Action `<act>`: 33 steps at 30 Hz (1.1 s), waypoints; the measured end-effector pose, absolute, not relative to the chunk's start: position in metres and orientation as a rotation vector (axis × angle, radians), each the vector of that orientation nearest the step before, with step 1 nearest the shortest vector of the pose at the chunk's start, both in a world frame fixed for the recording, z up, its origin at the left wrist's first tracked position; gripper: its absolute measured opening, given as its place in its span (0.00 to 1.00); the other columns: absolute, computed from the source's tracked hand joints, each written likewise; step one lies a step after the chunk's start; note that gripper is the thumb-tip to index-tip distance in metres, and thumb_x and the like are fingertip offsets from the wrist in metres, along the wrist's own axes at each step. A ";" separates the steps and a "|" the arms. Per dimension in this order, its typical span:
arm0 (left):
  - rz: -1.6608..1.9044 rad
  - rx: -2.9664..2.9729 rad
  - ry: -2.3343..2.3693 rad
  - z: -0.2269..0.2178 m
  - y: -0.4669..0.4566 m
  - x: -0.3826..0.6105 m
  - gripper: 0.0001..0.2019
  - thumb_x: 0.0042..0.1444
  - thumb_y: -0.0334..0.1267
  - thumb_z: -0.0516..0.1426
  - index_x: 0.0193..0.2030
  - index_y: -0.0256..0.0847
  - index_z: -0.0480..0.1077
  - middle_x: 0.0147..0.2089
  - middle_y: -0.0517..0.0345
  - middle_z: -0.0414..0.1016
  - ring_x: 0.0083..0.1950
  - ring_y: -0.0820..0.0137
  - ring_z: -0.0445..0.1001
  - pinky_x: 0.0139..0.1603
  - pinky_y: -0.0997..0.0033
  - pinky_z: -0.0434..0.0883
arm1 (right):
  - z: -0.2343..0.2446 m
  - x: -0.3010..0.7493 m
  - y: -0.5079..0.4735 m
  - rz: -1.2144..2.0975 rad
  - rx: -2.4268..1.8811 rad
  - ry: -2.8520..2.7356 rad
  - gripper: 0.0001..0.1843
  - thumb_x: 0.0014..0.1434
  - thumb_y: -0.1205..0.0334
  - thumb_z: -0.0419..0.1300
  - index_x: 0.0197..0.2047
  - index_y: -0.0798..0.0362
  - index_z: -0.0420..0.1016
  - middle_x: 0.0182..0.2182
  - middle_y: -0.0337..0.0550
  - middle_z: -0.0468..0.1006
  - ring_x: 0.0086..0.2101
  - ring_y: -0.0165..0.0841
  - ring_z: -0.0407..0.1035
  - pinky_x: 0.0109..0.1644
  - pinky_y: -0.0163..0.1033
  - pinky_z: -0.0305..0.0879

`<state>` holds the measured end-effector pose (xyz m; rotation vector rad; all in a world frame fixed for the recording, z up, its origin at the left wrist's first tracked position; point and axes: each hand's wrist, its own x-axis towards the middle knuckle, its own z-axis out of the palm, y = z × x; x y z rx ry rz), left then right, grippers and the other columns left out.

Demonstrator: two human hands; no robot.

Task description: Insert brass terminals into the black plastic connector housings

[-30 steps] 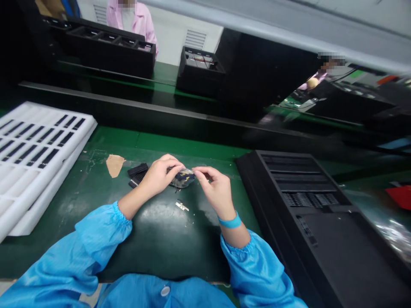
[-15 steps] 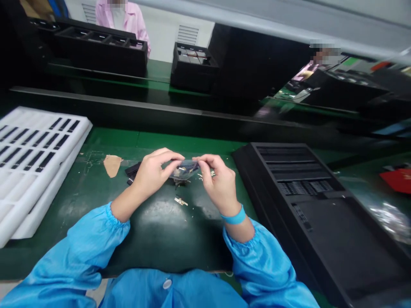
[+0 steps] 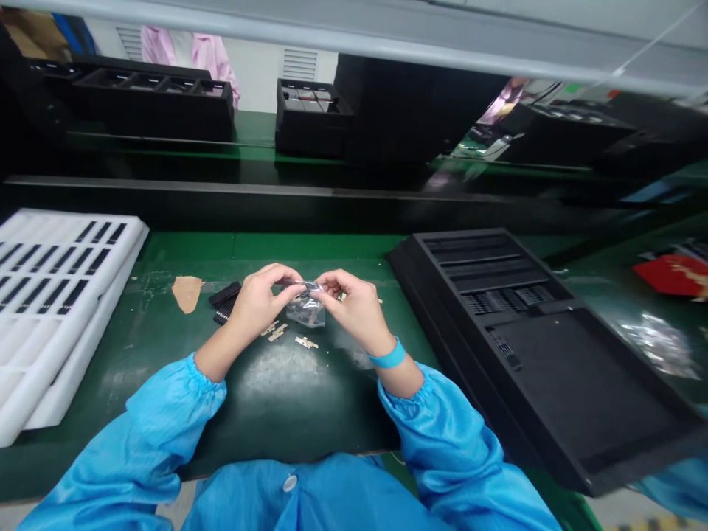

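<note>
A clear plastic bag (image 3: 307, 313) with small parts in it hangs between my two hands. My left hand (image 3: 264, 292) pinches its top edge on the left, fingers closed. On the right, my right hand (image 3: 349, 302) grips the same edge between thumb and fingers. Below the bag, small pale metal strips (image 3: 306, 342) lie on the green table mat (image 3: 248, 398). More strips (image 3: 277, 332) rest beside my left hand. Black slotted pieces (image 3: 223, 301) lie partly hidden behind my left wrist.
White foam trays (image 3: 125, 254) holding black strips are stacked at the left. A tan scrap (image 3: 186, 293) lies near them. Black trays (image 3: 553, 383) stand at the right, with a clear plastic bag (image 3: 658, 343) and a red item (image 3: 672, 274) beyond. Black bins (image 3: 166, 103) line the shelf before a person in pink.
My hands have drawn closer together, bunching the top of the bag, which now hangs lower. More pale strips show on the mat by my left hand. The camera view has shifted slightly.
</note>
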<state>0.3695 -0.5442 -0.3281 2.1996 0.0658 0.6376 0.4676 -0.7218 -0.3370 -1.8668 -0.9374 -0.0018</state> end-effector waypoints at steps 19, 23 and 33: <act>0.565 1.921 0.166 -0.332 -0.543 0.376 0.07 0.58 0.41 0.65 0.36 0.40 0.78 0.36 0.57 0.81 0.38 0.68 0.79 0.41 0.68 0.76 | -0.322 0.465 -0.730 -0.031 -1.858 -0.987 0.08 0.65 0.54 0.62 0.41 0.48 0.77 0.39 0.43 0.83 0.37 0.37 0.77 0.43 0.42 0.76; 0.583 1.926 0.183 -0.335 -0.544 0.377 0.08 0.58 0.43 0.65 0.34 0.40 0.78 0.36 0.56 0.80 0.38 0.68 0.78 0.40 0.68 0.77 | -0.327 0.462 -0.727 -0.084 -1.883 -0.956 0.08 0.67 0.58 0.58 0.37 0.49 0.75 0.33 0.42 0.81 0.35 0.36 0.76 0.43 0.42 0.74; 0.626 2.058 0.071 -0.333 -0.541 0.375 0.08 0.64 0.40 0.61 0.40 0.42 0.82 0.39 0.55 0.77 0.45 0.66 0.76 0.50 0.65 0.73 | -0.332 0.458 -0.723 -0.185 -1.886 -0.996 0.06 0.66 0.63 0.60 0.38 0.50 0.78 0.34 0.42 0.83 0.33 0.35 0.76 0.41 0.39 0.73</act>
